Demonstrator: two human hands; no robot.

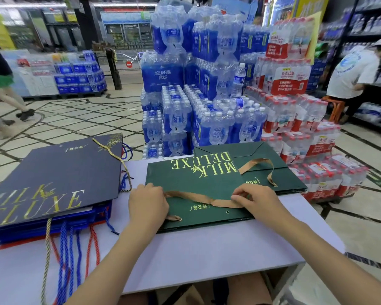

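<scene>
We note that the green paper bag (pixel 198 183) lies folded flat on the white table (pixel 207 249), directly under and between both hands, with its gold "MILK DELUXE" print facing away from us. The left hand (pixel 147 203) rests on the bag's left part, fingers curled, pinching one end of the tan ribbon (pixel 198 200). The right hand (pixel 257 201) rests on the bag's right part, thumb and forefinger pinching the same ribbon, which runs flat across the bag from one hand to the other. We count two eyelets along the bag's near edge. One eyelet (pixel 227 211) lies just left of the right hand, and one ribbon-threaded eyelet (pixel 179 219) sits just right of the left hand. A second green bag (pixel 262 155), also flat, lies just beyond the right hand and is partly covered by the first; its own ribbon loop (pixel 260 170) lies on top. That gives two green bags and two tan ribbons. Left of the left hand sits a stack of flat bags topped by one navy bag (pixel 59 179); we cannot tell the number of bags beneath it. Gold, blue and red cord handles (pixel 64 249) hang from this stack towards us. Well beyond both hands, on the floor, stand shrink-wrapped packs holding blue-label water bottles (pixel 196 84) and, to their right, red-label water bottles (pixel 295 106).
</scene>
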